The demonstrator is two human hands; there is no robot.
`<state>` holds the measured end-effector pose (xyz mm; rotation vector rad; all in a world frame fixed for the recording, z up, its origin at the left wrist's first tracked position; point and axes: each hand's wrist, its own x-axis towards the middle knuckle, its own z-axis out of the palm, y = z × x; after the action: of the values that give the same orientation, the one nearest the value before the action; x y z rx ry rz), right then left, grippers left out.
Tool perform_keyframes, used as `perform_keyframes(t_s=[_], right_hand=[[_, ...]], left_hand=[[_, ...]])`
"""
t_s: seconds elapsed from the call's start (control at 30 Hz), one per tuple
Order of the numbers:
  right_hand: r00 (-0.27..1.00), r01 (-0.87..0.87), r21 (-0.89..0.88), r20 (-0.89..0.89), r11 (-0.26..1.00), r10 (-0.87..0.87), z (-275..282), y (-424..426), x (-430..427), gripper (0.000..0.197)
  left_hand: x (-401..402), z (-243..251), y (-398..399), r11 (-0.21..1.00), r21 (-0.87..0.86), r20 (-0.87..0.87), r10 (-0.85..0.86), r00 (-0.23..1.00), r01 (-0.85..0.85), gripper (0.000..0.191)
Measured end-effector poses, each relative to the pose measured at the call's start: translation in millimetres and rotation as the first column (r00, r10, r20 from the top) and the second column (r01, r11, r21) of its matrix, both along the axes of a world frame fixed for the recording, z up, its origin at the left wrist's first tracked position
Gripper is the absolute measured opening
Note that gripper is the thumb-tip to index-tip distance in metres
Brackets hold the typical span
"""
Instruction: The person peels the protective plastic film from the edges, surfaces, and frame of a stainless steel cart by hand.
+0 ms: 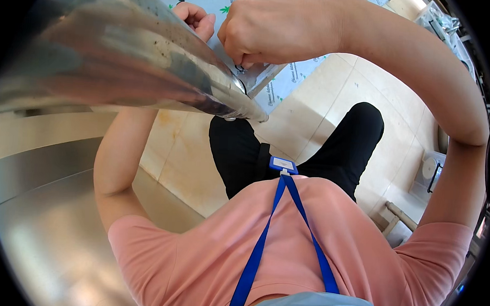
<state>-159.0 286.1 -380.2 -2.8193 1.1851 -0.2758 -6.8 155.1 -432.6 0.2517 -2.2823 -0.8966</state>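
Note:
My right hand (279,29) is bent over at the top centre, palm down, its fingertips pinched on a small thin black piece (240,69), perhaps wire or cord. My left hand (196,20) is to its left, fingers curled, partly hidden behind a large polished metal bar or edge (142,54); whether it holds anything cannot be seen. Beneath the hands lies a pale sheet (300,71) printed with green leaves and dark writing. Close under the right fingertips shows the straight edge of a clear or whitish plastic thing (268,78).
The metal bar crosses the upper left, near my left forearm. A broad metal surface (53,226) fills the lower left. Tiled floor (313,102) lies around my knees. At the right are a clear plastic box (428,173), a wooden stool or frame (402,215) and bagged items (443,26).

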Motion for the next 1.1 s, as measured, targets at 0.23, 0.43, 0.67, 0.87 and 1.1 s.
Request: perform_keyframes(t_s=[0.23, 0.43, 0.67, 0.87, 1.1], right_hand=[[0.974, 0.211, -0.029, 0.089, 0.977, -0.208, -9, 7, 8, 0.01], [0.966, 0.252, -0.001, 0.05, 0.968, -0.252, -4, 21, 8, 0.008], [0.956, 0.106, -0.231, -0.244, 0.967, -0.163, 0, 22, 18, 0.007], [0.946, 0.209, 0.041, -0.264, 0.977, -0.191, 0, 1, 5, 0.018], [0.898, 0.347, 0.094, 0.253, 0.933, -0.359, -8, 23, -10, 0.015]], left_hand=[[-5, -8, -13, 1.0, -0.003, 0.02, 0.002, 1.0, -0.002, 0.012], [-8, -12, -13, 1.0, 0.018, 0.012, 0.015, 1.0, -0.015, 0.013], [-8, -18, -20, 0.999, -0.017, -0.081, -0.033, 0.996, 0.031, 0.011], [-8, -18, -17, 0.999, 0.008, -0.068, -0.039, 0.997, 0.039, 0.013], [-11, -19, -14, 0.999, -0.029, -0.029, 0.038, 0.999, -0.039, 0.013]])
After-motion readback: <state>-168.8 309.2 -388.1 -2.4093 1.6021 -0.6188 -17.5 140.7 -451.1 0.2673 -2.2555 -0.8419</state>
